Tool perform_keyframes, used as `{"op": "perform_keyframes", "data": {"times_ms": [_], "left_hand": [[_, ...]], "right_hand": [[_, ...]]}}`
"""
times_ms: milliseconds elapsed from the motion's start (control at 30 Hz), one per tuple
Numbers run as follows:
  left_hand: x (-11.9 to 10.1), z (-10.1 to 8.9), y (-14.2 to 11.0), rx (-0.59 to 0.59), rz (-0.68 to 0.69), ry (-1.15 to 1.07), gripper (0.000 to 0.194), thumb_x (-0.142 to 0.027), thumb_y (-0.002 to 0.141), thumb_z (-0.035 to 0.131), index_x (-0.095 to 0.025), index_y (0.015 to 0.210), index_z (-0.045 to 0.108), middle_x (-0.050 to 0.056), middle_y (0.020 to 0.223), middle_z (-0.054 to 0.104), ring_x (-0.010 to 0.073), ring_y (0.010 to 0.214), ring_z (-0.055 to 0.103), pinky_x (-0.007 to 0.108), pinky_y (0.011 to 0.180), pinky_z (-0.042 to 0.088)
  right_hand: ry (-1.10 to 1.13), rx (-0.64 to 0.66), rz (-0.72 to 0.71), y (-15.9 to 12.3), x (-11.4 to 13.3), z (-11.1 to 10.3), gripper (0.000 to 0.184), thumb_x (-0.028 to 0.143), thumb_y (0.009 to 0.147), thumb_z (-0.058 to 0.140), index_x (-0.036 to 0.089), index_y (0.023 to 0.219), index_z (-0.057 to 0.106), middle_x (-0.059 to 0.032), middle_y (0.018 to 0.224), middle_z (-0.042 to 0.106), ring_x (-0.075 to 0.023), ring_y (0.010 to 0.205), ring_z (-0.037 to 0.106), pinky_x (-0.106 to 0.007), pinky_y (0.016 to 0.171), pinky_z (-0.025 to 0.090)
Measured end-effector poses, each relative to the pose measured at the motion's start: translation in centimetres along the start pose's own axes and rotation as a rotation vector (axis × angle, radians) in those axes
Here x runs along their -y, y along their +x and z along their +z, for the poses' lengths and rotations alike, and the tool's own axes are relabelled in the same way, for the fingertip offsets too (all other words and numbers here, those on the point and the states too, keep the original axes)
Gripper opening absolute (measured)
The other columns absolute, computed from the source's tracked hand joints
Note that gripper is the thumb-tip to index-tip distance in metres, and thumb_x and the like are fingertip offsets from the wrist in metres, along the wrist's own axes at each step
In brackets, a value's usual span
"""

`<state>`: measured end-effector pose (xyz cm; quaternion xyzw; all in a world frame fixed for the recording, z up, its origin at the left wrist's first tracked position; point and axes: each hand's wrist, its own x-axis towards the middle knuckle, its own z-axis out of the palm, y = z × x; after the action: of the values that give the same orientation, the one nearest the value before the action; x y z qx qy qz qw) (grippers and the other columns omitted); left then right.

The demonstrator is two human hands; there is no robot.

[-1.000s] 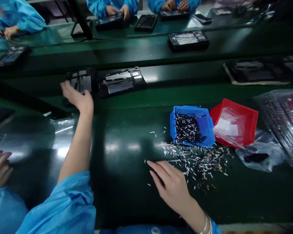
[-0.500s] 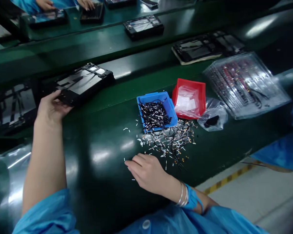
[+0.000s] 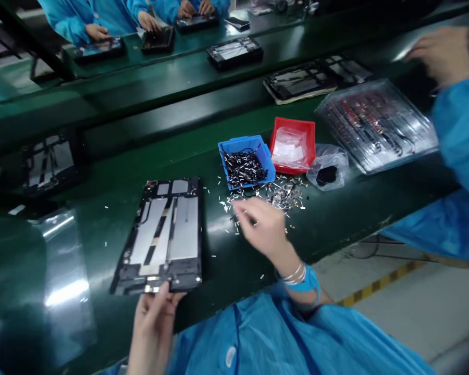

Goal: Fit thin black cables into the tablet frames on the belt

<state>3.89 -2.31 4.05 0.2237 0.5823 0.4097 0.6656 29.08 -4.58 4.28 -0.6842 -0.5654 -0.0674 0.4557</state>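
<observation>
An opened tablet chassis [image 3: 162, 234], black-framed with silver plates inside, lies flat on the green bench in front of me. My left hand [image 3: 152, 317] pinches its near edge with thumb and fingers. My right hand [image 3: 260, 226] hovers to the right of the chassis, fingers curled, over a scatter of small black and white connector pieces [image 3: 273, 195]; it is blurred and I cannot make out anything in it. A blue bin [image 3: 246, 161] behind the scatter holds more of the same pieces.
A red bin [image 3: 293, 145] with a plastic bag stands beside the blue one, then a clear bag [image 3: 327, 166] and a clear tray of parts [image 3: 375, 125]. More chassis lie on the belts behind. A co-worker's sleeve [image 3: 459, 156] is at right; others sit across.
My left hand has pulled the chassis off the belt and set it on the bench near me. My right hand rose from the bench toward the scattered pieces. The view swung right.
</observation>
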Motion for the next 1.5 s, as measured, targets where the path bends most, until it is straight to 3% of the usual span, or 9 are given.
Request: {"op": "perform_keyframes", "data": {"times_ms": [100,267,333,433,633,733,867,1233,1500], "left_hand": [[3.0,-1.8,-2.5,0.264,-0.235,-0.03,0.019,-0.03,0.069,0.081,-0.02,0.081,0.07,0.005,0.097,0.073,0.0267,0.096,0.068,0.032,0.066,0.059],[4.4,-1.8,-3.8,0.892,-0.644,0.032,0.045,-0.036,0.081,0.071,-0.019,0.123,0.064,0.017,0.126,0.064,0.0314,0.119,0.06,0.035,0.086,0.049],[3.8,-1.9,-3.7,1.09,-0.648,0.14,0.058,-0.037,0.08,0.072,-0.021,0.133,0.057,0.016,0.131,0.061,0.0302,0.12,0.058,0.037,0.092,0.045],[1.6,-1.6,-3.2,1.238,-0.427,0.364,0.049,-0.041,0.084,0.067,-0.021,0.129,0.06,0.013,0.131,0.061,0.029,0.119,0.057,0.038,0.094,0.042],[-2.4,2.6,-0.3,1.03,0.035,0.491,0.027,-0.037,0.089,0.061,-0.018,0.108,0.068,0.01,0.11,0.07,0.0214,0.099,0.065,0.03,0.08,0.049],[-2.6,5.8,1.9,0.966,-0.007,0.408,0.034,-0.043,0.085,0.064,-0.013,0.101,0.066,0.013,0.098,0.073,0.0193,0.082,0.068,0.024,0.061,0.049],[-2.0,8.3,3.8,1.056,-0.187,0.373,0.041,-0.051,0.077,0.068,-0.011,0.088,0.064,0.013,0.077,0.072,0.0167,0.058,0.067,0.019,0.042,0.042],[-0.8,7.1,4.2,0.912,0.047,0.293,0.018,-0.025,0.073,0.071,-0.014,0.078,0.058,-0.002,0.059,0.06,0.0073,0.05,0.055,0.015,0.042,0.035],[-0.8,7.0,3.6,0.91,0.222,0.436,0.007,-0.015,0.082,0.054,-0.015,0.086,0.06,0.0,0.07,0.063,0.0095,0.06,0.06,0.022,0.059,0.048]], "right_hand": [[-0.157,-0.019,0.29,0.3,-2.3,-1.5,0.015,0.018,0.086,0.057,0.019,0.086,0.072,-0.0009,0.075,0.072,-0.0128,0.062,0.062,-0.025,0.06,0.044],[-0.493,0.33,0.434,0.8,-2.3,-0.1,0.012,0.031,0.079,0.068,0.02,0.079,0.071,-0.0027,0.073,0.069,-0.0179,0.067,0.062,-0.027,0.055,0.033],[-0.581,0.411,0.415,1.0,-1.7,0.8,0.013,0.031,0.082,0.065,0.019,0.08,0.07,-0.0055,0.081,0.07,-0.0177,0.069,0.062,-0.027,0.054,0.029],[-0.629,0.453,0.379,0.7,-1.2,0.8,0.013,0.021,0.084,0.058,0.018,0.078,0.069,-0.0057,0.082,0.07,-0.0161,0.067,0.061,-0.027,0.052,0.025],[-0.583,0.349,-0.025,-1.2,-0.7,-3.1,0.018,0.015,0.085,0.056,0.018,0.071,0.068,-0.0023,0.066,0.065,-0.0143,0.061,0.057,-0.027,0.051,0.031],[-0.472,0.228,-0.331,-1.3,0.9,-3.4,0.021,0.012,0.09,0.052,0.016,0.079,0.069,-0.0026,0.07,0.067,-0.014,0.066,0.058,-0.026,0.057,0.039],[-0.366,0.161,-0.563,-0.7,3.1,-1.7,0.018,0.009,0.088,0.055,0.014,0.079,0.07,-0.0034,0.069,0.068,-0.014,0.063,0.054,-0.026,0.055,0.041],[-0.023,0.221,-0.4,-0.7,3.9,0.8,0.01,0.01,0.085,0.06,0.016,0.087,0.068,-0.0058,0.082,0.074,-0.0155,0.072,0.063,-0.028,0.061,0.05],[-0.135,0.235,-0.482,-0.7,3.5,0.9,0.013,0.011,0.084,0.059,0.019,0.087,0.069,-0.0041,0.082,0.075,-0.0154,0.07,0.065,-0.029,0.063,0.053]]}}
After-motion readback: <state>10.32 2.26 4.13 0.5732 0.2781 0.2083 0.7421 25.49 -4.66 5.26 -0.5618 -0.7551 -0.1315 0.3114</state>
